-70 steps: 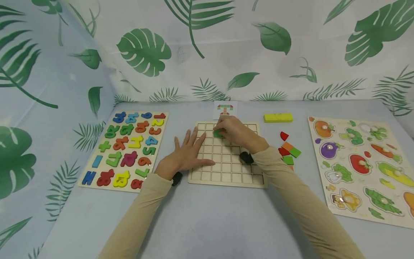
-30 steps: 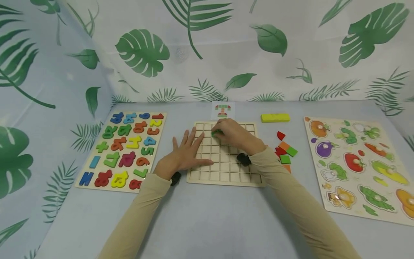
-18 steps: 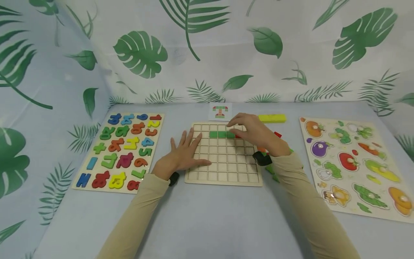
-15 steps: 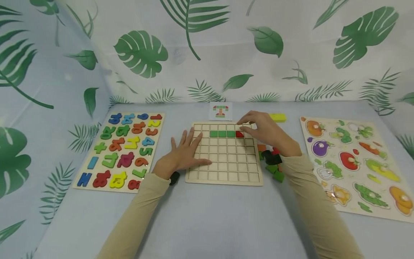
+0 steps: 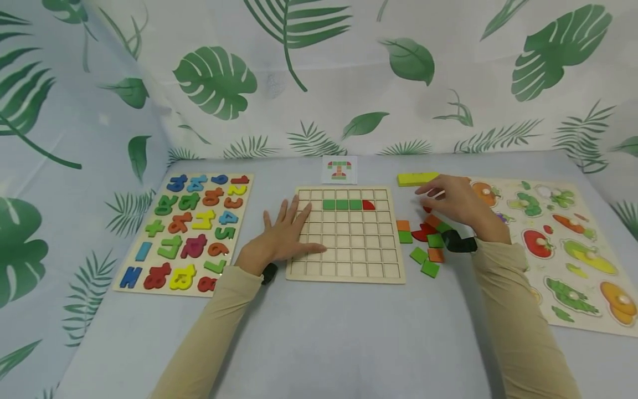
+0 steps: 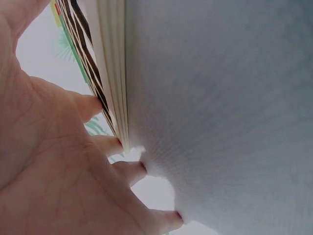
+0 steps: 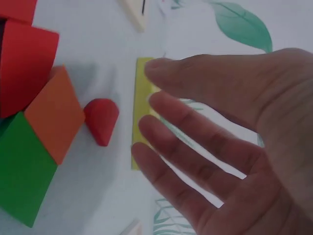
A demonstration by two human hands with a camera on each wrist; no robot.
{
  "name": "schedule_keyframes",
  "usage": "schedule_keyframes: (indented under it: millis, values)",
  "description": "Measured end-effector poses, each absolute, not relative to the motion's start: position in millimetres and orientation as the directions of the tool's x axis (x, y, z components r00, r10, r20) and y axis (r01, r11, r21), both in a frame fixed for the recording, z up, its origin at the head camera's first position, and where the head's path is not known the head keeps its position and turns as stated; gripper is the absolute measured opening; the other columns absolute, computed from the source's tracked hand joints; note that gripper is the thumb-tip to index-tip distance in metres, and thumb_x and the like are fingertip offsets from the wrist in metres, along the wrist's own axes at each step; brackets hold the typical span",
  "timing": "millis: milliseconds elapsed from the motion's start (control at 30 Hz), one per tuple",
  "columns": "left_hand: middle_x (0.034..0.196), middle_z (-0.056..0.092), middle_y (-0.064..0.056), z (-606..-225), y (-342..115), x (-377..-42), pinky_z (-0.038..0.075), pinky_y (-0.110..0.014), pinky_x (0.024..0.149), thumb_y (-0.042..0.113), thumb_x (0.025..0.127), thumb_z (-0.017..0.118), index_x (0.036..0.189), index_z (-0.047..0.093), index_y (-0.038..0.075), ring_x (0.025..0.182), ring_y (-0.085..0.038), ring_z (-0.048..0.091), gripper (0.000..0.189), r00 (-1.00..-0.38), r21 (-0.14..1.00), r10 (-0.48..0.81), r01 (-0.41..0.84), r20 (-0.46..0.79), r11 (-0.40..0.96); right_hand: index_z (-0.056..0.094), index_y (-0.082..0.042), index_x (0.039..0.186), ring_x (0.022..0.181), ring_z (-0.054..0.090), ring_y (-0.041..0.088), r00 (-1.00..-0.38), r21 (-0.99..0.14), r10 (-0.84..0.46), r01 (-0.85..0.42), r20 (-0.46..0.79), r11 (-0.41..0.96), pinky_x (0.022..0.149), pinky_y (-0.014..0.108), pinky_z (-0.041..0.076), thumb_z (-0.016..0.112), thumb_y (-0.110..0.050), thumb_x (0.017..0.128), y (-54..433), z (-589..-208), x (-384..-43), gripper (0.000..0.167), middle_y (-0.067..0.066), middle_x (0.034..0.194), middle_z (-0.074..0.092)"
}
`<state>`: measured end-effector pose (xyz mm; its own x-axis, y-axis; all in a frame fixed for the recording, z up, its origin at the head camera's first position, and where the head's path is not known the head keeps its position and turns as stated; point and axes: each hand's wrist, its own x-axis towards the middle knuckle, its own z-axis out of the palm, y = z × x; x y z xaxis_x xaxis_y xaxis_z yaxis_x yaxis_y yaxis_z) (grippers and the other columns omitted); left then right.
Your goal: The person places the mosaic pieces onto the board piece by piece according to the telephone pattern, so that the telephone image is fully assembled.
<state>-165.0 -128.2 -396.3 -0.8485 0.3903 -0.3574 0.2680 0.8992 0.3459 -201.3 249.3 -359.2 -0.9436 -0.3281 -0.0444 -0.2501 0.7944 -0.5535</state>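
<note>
A wooden grid board (image 5: 344, 271) lies in the middle of the table. Three green squares (image 5: 342, 205) sit side by side in its second row, with a red quarter-circle (image 5: 368, 205) at their right end. My left hand (image 5: 281, 238) rests at the board's left edge, fingers spread; in the left wrist view its fingertips are right at the board's side. My right hand (image 5: 458, 202), fingers loosely bent and holding nothing, hovers right of the board. Close below it lies a loose red quarter-circle piece (image 7: 101, 120), seen fully in the right wrist view.
Several loose green, orange and red pieces (image 5: 420, 255) lie right of the board. A card with a coloured pattern (image 5: 339, 169) and a yellow block (image 5: 417, 179) stand behind. A number puzzle (image 5: 184, 233) lies left, a vegetable puzzle (image 5: 563, 249) right, partly under the right arm.
My right hand has let go of a green square on the board and moved right, over the loose pieces. The green row and red piece came into sight. My left hand stays put.
</note>
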Motion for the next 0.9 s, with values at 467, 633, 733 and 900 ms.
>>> schedule_keyframes:
  millis: [467, 633, 733, 900]
  values:
    - [0.173, -0.021, -0.013, -396, -130, -165, -0.010, -0.074, 0.118, 0.067, 0.096, 0.061, 0.170, -0.001, 0.015, 0.158, -0.036, -0.019, 0.110, -0.848, 0.357, 0.395, 0.268, -0.353, 0.895, 0.072, 0.009, 0.120, 0.105, 0.066, 0.045, -0.946, -0.531, -0.275, -0.147, -0.171, 0.835, 0.092, 0.059, 0.054, 0.074, -0.004, 0.095, 254, -370, -209, 0.029, 0.030, 0.115, 0.070]
    - [0.173, -0.020, -0.013, -397, -130, -166, -0.010, -0.074, 0.118, 0.067, 0.096, 0.062, 0.170, -0.001, 0.015, 0.159, -0.036, -0.019, 0.110, -0.850, 0.356, 0.393, 0.267, -0.351, 0.895, 0.070, 0.009, 0.124, 0.112, 0.062, 0.046, -0.950, -0.534, -0.205, -0.050, -0.235, 0.844, 0.093, 0.057, 0.052, 0.076, -0.009, 0.095, 256, -369, -213, 0.035, 0.029, 0.122, 0.069]
    - [0.173, -0.020, -0.013, -398, -130, -166, -0.009, -0.074, 0.118, 0.068, 0.095, 0.062, 0.170, 0.000, 0.016, 0.159, -0.036, -0.018, 0.111, -0.851, 0.356, 0.392, 0.267, -0.349, 0.896, 0.070, 0.010, 0.122, 0.108, 0.062, 0.044, -0.951, -0.536, -0.202, -0.046, -0.235, 0.843, 0.092, 0.055, 0.051, 0.077, -0.010, 0.095, 258, -369, -215, 0.035, 0.028, 0.120, 0.071]
    - [0.173, -0.020, -0.013, -398, -130, -166, -0.009, -0.074, 0.117, 0.067, 0.095, 0.062, 0.170, 0.000, 0.015, 0.159, -0.036, -0.018, 0.110, -0.852, 0.361, 0.393, 0.266, -0.346, 0.894, 0.071, 0.012, 0.121, 0.098, 0.061, 0.037, -0.951, -0.541, -0.204, -0.046, -0.234, 0.840, 0.085, 0.044, 0.051, 0.078, -0.010, 0.094, 260, -368, -215, 0.035, 0.027, 0.115, 0.073]
